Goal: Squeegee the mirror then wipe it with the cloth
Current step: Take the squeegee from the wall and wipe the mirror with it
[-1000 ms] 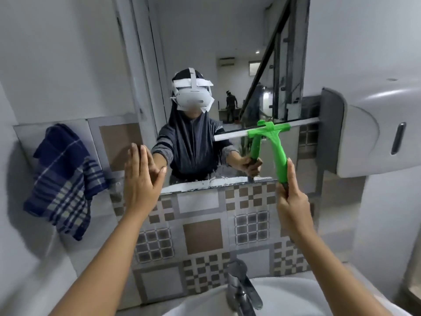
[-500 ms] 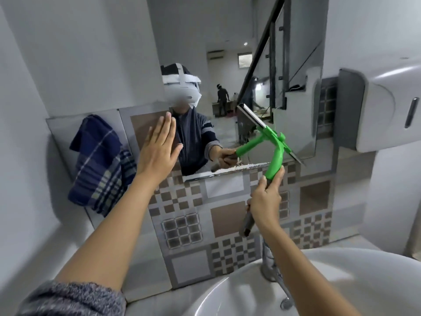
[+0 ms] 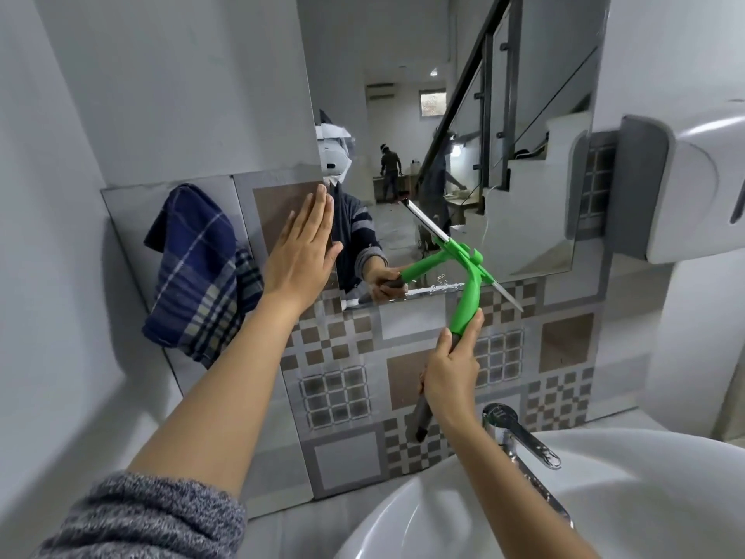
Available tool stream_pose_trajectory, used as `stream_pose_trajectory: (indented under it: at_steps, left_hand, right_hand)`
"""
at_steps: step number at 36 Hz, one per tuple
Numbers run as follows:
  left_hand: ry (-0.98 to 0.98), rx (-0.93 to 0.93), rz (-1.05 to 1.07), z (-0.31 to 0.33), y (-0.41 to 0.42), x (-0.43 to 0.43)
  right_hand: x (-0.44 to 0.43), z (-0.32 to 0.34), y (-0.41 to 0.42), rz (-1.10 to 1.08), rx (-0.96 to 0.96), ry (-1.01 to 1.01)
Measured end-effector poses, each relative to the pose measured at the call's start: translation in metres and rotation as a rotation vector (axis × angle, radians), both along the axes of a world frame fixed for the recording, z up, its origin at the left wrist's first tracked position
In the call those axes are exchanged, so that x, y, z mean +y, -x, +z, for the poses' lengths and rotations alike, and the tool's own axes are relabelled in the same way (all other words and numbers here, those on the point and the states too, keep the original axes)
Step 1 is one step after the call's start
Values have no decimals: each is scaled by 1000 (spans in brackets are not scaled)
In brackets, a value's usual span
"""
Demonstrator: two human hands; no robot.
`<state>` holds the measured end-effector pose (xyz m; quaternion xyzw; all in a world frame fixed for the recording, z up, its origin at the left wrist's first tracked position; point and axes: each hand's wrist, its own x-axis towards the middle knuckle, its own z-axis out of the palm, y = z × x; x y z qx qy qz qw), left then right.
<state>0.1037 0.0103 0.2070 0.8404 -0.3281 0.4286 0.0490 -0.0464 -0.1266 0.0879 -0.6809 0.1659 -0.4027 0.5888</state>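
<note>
A frameless mirror (image 3: pixel 524 175) hangs on the tiled wall above the basin. My right hand (image 3: pixel 449 371) grips the grey handle of a green squeegee (image 3: pixel 467 292); its blade lies slanted across the mirror's lower edge, running from upper left to lower right. My left hand (image 3: pixel 300 252) is flat, fingers together and extended, pressed against the mirror's left edge and the tile beside it. A blue checked cloth (image 3: pixel 201 272) hangs on the wall to the left of that hand.
A white basin (image 3: pixel 604 498) with a chrome tap (image 3: pixel 520 437) sits below right. A white and grey dispenser (image 3: pixel 685 187) juts from the wall right of the mirror. The mirror reflects a staircase and a distant person.
The squeegee has swung from level, high on the mirror, to a slant at its bottom edge. My view has shifted right and my left hand slid up along the mirror's left edge.
</note>
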Motion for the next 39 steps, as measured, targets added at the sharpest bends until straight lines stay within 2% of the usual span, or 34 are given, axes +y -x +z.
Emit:
stream_pose_trajectory:
  at_steps: [22,34,39]
  left_hand:
    - [35,-13,-54,-2,-2,-1]
    - [39,-25,-40,-2,-3,-1]
    - [67,-19,-35,-4,-1,-4]
  right_hand:
    - [32,-41,-3,-6,53,152]
    - [24,-65,8,16,173,332]
    - [14,-75,17,19,292,429]
